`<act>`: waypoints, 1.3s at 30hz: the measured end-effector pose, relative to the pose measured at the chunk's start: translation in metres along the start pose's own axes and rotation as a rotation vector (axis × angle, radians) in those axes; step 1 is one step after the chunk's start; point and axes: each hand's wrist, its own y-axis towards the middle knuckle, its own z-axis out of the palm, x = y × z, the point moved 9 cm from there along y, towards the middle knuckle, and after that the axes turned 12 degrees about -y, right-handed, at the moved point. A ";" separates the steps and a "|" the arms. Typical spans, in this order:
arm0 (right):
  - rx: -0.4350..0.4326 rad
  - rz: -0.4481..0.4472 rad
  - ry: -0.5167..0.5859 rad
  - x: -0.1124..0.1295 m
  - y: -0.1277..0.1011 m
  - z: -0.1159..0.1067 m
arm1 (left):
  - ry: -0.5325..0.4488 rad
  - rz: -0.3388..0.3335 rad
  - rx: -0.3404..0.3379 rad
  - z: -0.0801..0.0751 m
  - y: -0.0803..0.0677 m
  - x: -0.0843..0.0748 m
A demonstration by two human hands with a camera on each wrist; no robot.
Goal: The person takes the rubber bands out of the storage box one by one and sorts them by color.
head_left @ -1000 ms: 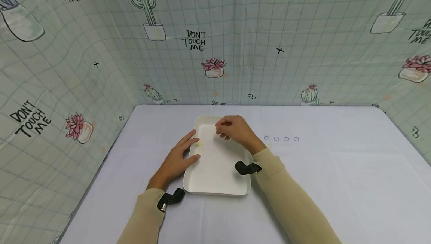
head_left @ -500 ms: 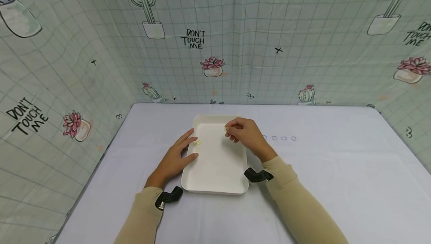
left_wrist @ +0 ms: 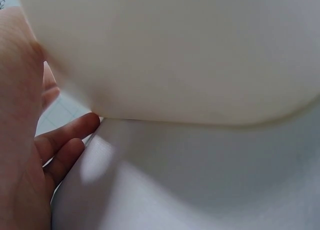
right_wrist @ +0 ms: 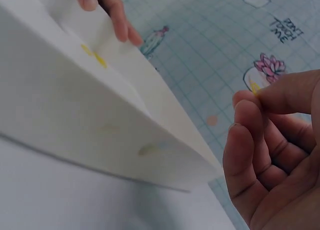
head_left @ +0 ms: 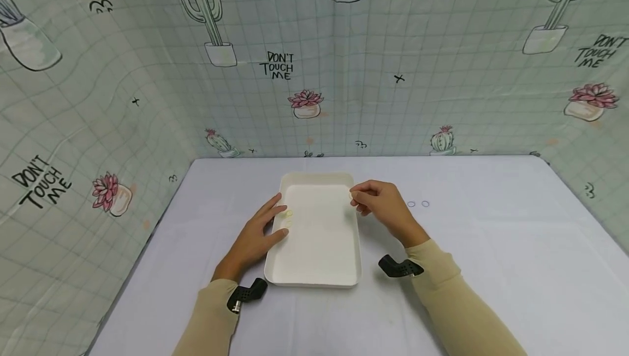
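My right hand point(head_left: 388, 206) pinches a small yellow ring point(right_wrist: 255, 87), thin like a rubber band, between thumb and forefinger. It hovers at the right rim of the white rectangular tray point(head_left: 314, 260), and most of the ring is hidden by the fingertips. My left hand point(head_left: 252, 242) rests on the tray's left rim with fingers spread and fairly straight. Near its thumb, yellow rings point(head_left: 289, 213) lie inside the tray along the left wall. In the left wrist view, fingers of the left hand point(left_wrist: 65, 140) touch the tray's outer edge point(left_wrist: 175, 121).
Two thin bluish rings point(head_left: 419, 203) lie on the white-covered table point(head_left: 491, 268), just beyond my right hand. A patterned cloth point(head_left: 373, 110) with cactus drawings hangs behind the table and along its left side.
My right hand has moved from over the tray's far middle to its right rim, still pinching the yellow ring. It now covers part of the bluish row. My left hand stays on the rim.
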 end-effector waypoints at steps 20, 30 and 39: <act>-0.036 0.084 -0.006 -0.032 -0.039 -0.049 | -0.001 0.033 -0.011 -0.003 0.003 -0.005; -0.058 0.096 0.029 -0.044 -0.047 -0.056 | -0.019 0.015 0.005 0.002 0.002 -0.004; -0.077 0.117 -0.031 -0.048 -0.048 -0.063 | -0.001 0.035 -0.001 0.001 0.001 -0.004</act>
